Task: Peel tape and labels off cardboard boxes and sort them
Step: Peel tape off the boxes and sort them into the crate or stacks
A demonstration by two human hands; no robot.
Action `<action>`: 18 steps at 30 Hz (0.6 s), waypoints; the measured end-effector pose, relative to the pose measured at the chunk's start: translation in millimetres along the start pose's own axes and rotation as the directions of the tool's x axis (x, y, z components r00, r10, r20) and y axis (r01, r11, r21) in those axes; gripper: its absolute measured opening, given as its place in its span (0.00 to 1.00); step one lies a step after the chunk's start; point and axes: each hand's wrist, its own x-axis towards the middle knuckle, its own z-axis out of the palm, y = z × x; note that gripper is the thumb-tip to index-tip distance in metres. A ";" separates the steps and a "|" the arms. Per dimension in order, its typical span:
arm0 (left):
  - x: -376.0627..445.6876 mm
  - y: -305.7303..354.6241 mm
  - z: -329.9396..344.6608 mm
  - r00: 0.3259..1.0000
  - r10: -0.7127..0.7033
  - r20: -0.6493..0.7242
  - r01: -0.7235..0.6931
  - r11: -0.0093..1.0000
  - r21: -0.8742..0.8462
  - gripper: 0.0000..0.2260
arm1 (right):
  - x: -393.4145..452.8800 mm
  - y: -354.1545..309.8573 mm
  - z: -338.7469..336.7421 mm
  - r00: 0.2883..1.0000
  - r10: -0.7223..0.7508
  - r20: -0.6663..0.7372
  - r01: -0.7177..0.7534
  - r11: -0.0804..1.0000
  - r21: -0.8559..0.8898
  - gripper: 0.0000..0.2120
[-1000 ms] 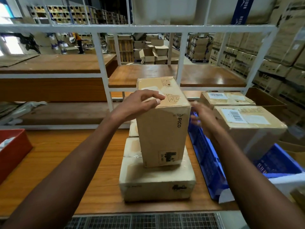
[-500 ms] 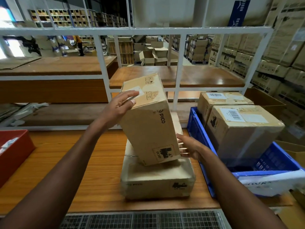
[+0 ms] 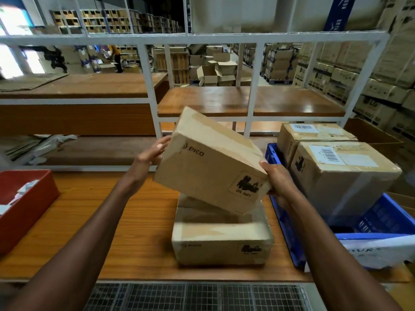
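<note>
A brown PICO cardboard box [image 3: 208,162] hangs tilted in the air above the table, its long side facing me. My left hand [image 3: 152,154] presses on its upper left end with the fingers against the face. My right hand [image 3: 277,178] grips its lower right end, thumb over the top edge. Below it lies a second, taped PICO box [image 3: 221,241] flat on the wooden table [image 3: 125,223], with another box edge showing behind it.
A red bin [image 3: 33,205] with white peeled scraps sits at the left. A blue crate [image 3: 386,218] at the right holds two labelled boxes [image 3: 343,173]. White shelf uprights [image 3: 149,90] stand behind the table. A metal grate runs along the near edge.
The box has been lifted off the lower box and turned from upright to nearly lying on its side. My right hand moved from beside it to gripping its lower end.
</note>
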 end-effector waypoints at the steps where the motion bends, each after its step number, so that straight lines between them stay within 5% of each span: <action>1: -1.6 -11.2 2.4 1.000 -0.031 -0.006 0.031 1.000 -0.007 0.22 | -0.4 -0.8 -2.8 0.999 -0.039 -0.034 0.038 0.999 -0.033 0.17; 6: -11.5 -46.3 38.9 0.982 -0.189 0.014 0.189 0.973 -0.132 0.23 | -6.6 5.5 -13.3 0.985 -0.076 -0.152 0.066 0.995 -0.069 0.14; 13: -8.5 -53.3 72.1 0.965 -0.261 0.011 0.259 0.949 -0.182 0.17 | -14.3 7.3 -20.7 0.989 -0.104 -0.109 0.099 0.994 -0.045 0.15; 18: -4.2 -57.8 69.2 0.953 -0.300 -0.043 0.293 0.949 -0.119 0.15 | -17.4 16.9 -22.8 1.000 0.021 -0.003 -0.021 0.998 0.063 0.26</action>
